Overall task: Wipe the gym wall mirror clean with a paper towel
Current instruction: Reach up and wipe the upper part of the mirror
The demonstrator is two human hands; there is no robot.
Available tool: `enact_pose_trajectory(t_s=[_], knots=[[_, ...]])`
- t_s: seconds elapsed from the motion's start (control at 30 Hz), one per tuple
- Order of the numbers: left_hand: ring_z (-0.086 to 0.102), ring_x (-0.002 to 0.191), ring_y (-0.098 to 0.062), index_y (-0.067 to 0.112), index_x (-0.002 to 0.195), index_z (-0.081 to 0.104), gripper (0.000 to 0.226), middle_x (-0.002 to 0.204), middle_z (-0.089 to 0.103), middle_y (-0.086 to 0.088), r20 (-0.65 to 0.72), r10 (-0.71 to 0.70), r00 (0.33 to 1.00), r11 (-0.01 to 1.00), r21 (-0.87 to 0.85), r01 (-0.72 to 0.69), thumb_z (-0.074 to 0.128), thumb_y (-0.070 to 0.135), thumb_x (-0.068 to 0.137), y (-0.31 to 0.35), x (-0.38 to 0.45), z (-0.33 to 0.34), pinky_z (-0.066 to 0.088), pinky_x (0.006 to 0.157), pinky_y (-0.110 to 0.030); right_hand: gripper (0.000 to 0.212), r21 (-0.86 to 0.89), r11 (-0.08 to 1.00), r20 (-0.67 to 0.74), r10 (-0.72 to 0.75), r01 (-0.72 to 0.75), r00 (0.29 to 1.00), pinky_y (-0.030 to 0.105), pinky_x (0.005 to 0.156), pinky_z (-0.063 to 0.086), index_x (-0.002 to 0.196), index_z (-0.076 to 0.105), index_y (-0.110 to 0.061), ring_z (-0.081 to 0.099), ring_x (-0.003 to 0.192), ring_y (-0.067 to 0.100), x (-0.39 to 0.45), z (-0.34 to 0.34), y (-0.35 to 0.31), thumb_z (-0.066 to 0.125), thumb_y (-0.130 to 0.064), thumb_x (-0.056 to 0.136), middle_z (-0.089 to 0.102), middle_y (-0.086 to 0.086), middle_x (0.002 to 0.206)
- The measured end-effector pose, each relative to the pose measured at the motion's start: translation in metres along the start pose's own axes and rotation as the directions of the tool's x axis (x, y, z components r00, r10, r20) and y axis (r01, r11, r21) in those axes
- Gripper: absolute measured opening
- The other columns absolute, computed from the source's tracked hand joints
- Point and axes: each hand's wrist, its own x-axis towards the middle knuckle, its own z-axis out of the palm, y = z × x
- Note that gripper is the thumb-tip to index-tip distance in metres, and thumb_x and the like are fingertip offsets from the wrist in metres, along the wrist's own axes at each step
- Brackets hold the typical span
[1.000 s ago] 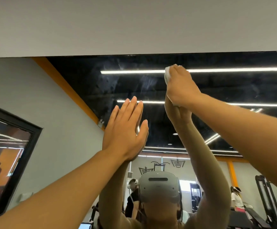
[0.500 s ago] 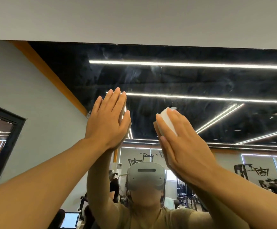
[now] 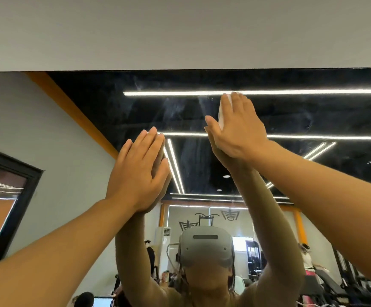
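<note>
The wall mirror (image 3: 313, 116) fills the view below a grey wall band, with faint smears across its dark upper part. My right hand (image 3: 237, 129) lies flat with straight fingers high on the glass, pressing a folded white paper towel (image 3: 222, 114) against it; only the towel's left edge shows past the fingers. My left hand (image 3: 138, 171) rests flat on the mirror lower and to the left, fingers straight, holding nothing. Both raised arms are reflected in the glass.
The mirror's top edge (image 3: 180, 70) meets the grey wall band above. Reflected in the mirror are a black-framed panel (image 3: 5, 196) on the left, ceiling light strips, gym machines (image 3: 346, 280) at the lower right and people in the background.
My right hand with the towel slid from high on the mirror down to mid-height, then back up to the top light strip's reflection. My left hand stayed flat on the glass.
</note>
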Motion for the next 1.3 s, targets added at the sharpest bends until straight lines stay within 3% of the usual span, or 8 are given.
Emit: enact_pose_trajectory(t_s=[0.17,0.3,0.43,0.57,0.7,0.87,1.1,1.3], knots=[[0.01,0.154,-0.015,0.021,0.157,0.025,0.075,0.165,0.019,0.002,0.036,-0.007,0.999,1.0,0.03,0.006,0.012,0.057,0.093,0.001,0.001,0.0,-0.005,0.119,-0.026,0.068,0.009,0.992,0.052,-0.125,0.124,0.991,0.036,0.124,0.006,0.157,0.018,-0.008,0.008,0.153,0.028,-0.088,-0.002,0.003,0.034,-0.047,0.105,0.016,0.014,0.165],[0.017,0.152,-0.017,0.016,0.155,0.033,0.075,0.163,0.027,-0.002,0.03,-0.009,1.0,0.999,0.033,0.008,0.015,0.054,0.093,0.01,-0.001,-0.006,0.002,0.119,-0.03,0.068,-0.05,0.971,0.038,-0.231,0.233,0.972,0.052,0.117,0.031,0.152,0.033,-0.003,0.028,0.148,0.034,-0.163,0.006,0.016,0.03,-0.049,0.102,0.034,0.018,0.158],[0.005,0.147,-0.002,0.022,0.154,0.029,0.062,0.162,0.028,0.0,0.059,0.107,0.992,0.994,-0.028,-0.106,0.023,0.048,0.098,0.028,-0.02,0.003,-0.003,0.121,-0.023,0.06,-0.057,0.957,0.044,-0.283,0.286,0.958,0.054,0.112,0.038,0.149,0.041,-0.002,0.035,0.145,0.034,-0.174,0.005,0.029,0.032,-0.039,0.103,0.04,0.019,0.154],[0.002,0.147,-0.002,0.014,0.154,0.032,0.06,0.161,0.022,-0.001,-0.014,0.081,0.997,0.996,-0.033,-0.082,0.027,0.042,0.101,0.041,-0.021,0.012,-0.01,0.12,-0.018,0.059,-0.041,0.969,0.063,-0.241,0.244,0.968,0.048,0.122,0.026,0.152,0.034,0.0,0.027,0.149,0.035,-0.131,-0.001,0.033,0.025,-0.033,0.103,0.034,0.021,0.157],[-0.002,0.149,0.002,0.028,0.155,0.019,0.059,0.161,0.011,0.011,0.012,0.072,0.997,0.993,-0.09,-0.071,0.021,0.048,0.099,0.064,-0.017,0.016,-0.012,0.12,-0.018,0.054,-0.005,0.995,0.035,-0.099,0.099,0.994,0.037,0.124,0.001,0.158,0.015,-0.005,0.005,0.154,0.029,-0.052,-0.008,0.042,0.026,-0.026,0.109,0.013,0.016,0.165],[-0.008,0.148,0.007,0.034,0.154,0.012,0.059,0.162,0.007,0.015,0.043,0.044,0.998,0.991,-0.127,-0.038,0.016,0.052,0.097,0.09,-0.02,0.025,-0.013,0.12,-0.02,0.056,0.043,0.999,0.022,0.001,-0.002,1.0,0.038,0.124,0.004,0.157,0.015,-0.008,0.007,0.153,0.03,0.007,-0.01,0.05,0.032,-0.03,0.108,0.013,0.013,0.165],[-0.001,0.153,-0.006,0.031,0.155,0.013,0.06,0.166,0.011,0.008,0.048,0.053,0.997,0.997,-0.055,-0.051,0.016,0.05,0.099,0.09,-0.024,0.032,-0.005,0.124,-0.029,0.085,0.147,0.985,0.078,-0.099,0.087,0.992,0.04,0.124,0.007,0.16,0.005,-0.017,-0.002,0.154,0.025,-0.053,-0.02,0.057,0.029,-0.06,0.091,0.0,0.006,0.168],[-0.004,0.153,-0.008,0.025,0.159,0.014,0.068,0.167,0.008,0.005,0.095,0.04,0.995,0.999,0.01,-0.041,0.008,0.052,0.097,0.093,-0.023,0.03,-0.008,0.124,-0.03,0.081,0.177,0.975,0.161,-0.16,0.131,0.974,0.038,0.126,0.006,0.159,-0.001,-0.012,-0.004,0.154,0.023,-0.098,-0.03,0.064,0.025,-0.046,0.09,-0.007,0.006,0.168]])
